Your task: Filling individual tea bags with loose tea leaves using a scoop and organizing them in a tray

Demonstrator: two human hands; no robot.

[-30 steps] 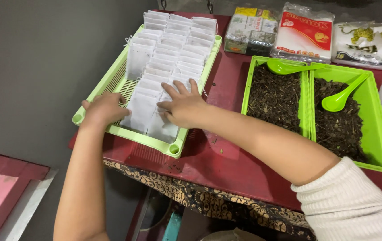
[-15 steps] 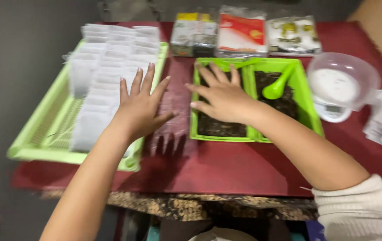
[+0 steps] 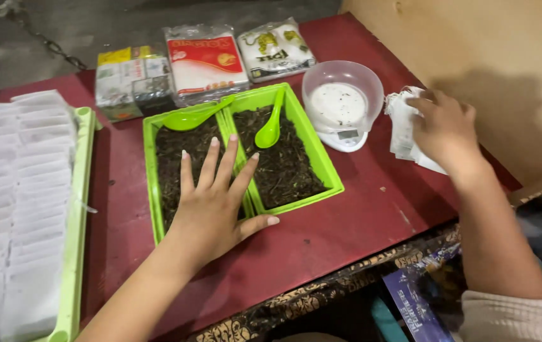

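— Resting flat, is that how your left hand (image 3: 215, 204) lies?

— Yes. My left hand lies palm down with fingers spread wide, gripping nothing, on the near edge of the green two-part tray (image 3: 328, 170). My fingertips reach over the dark loose leaves (image 3: 283, 166) and the divider between its halves.

— And your right hand (image 3: 443, 128)?

— It sits to the right of the tray, fingers curled over a stack of small white paper bags (image 3: 404, 126) on the red table (image 3: 359, 221). I touch the stack from above; whether I pinch any bag I cannot tell.

— What lies beyond?

— Two green spoons (image 3: 269, 130) rest in the tray's far end. Just right of the tray stands a small scale with a clear bowl (image 3: 342, 101). Behind the tray lie printed packets (image 3: 206, 60). Well left of the tray, another green tray (image 3: 80, 209) holds rows of white bags.
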